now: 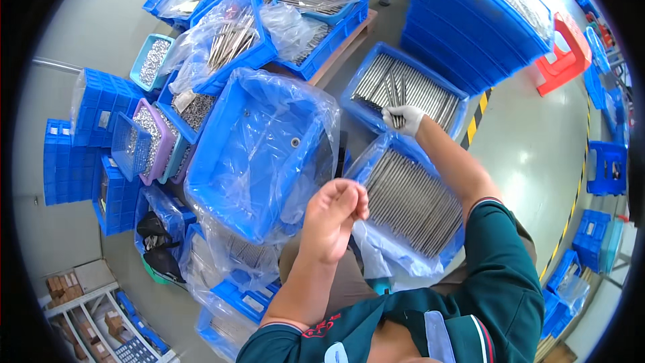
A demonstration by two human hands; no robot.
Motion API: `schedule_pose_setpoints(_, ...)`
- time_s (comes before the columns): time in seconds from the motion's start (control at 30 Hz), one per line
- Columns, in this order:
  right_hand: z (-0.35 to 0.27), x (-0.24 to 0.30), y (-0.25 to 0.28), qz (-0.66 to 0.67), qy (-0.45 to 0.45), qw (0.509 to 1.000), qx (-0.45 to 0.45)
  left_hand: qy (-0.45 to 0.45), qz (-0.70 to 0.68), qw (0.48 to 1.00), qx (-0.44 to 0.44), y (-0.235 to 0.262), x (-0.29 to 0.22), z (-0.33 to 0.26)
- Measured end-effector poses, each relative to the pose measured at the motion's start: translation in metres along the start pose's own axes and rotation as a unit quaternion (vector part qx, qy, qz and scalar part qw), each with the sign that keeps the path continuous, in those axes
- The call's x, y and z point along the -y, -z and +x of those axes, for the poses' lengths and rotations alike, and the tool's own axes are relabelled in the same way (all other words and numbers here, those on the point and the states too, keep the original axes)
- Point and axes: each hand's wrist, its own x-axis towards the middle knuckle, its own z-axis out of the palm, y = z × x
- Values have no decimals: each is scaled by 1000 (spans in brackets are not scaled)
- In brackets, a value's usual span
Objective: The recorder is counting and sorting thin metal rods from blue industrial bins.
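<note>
My right hand (405, 121), in a white glove, is closed around a few thin metal rods (395, 87). They slant up over a blue bin (349, 92) filled with similar silvery rods. Nearer to me, a second plastic-lined bin holds many rods lying side by side (411, 200). My left hand (332, 218) is bare and raised left of that second bin, its fingers curled in; whatever they might hold is hidden. Just beyond the left hand is a large blue bin (232, 154) lined with clear plastic, with a small ring (295, 142) at its bottom.
Tall stacked blue bins (463, 23) stand at the far right, beside a red container (564, 54). On the left are baskets of small metal parts (153, 60) and a bin of rods in plastic (232, 44). Yellow-black tape (478, 117) marks the floor. Shelving (101, 323) sits lower left.
</note>
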Motion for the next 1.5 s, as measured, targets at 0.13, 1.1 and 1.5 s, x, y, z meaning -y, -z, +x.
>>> schedule_pose_setpoints(0.13, 74, 20, -2, 70, 28, 997, -11, 15, -54, 998, -1, 10, -14, 4)
schedule_pose_setpoints(1.1, 135, 47, -30, -812, 309, 367, -332, 30, -79, 995, -48, 31, -45, 13)
schedule_pose_setpoints(1.5, 115, 38, -49, -826, 342, 366, -257, 20, -81, 995, -61, 28, -50, 0)
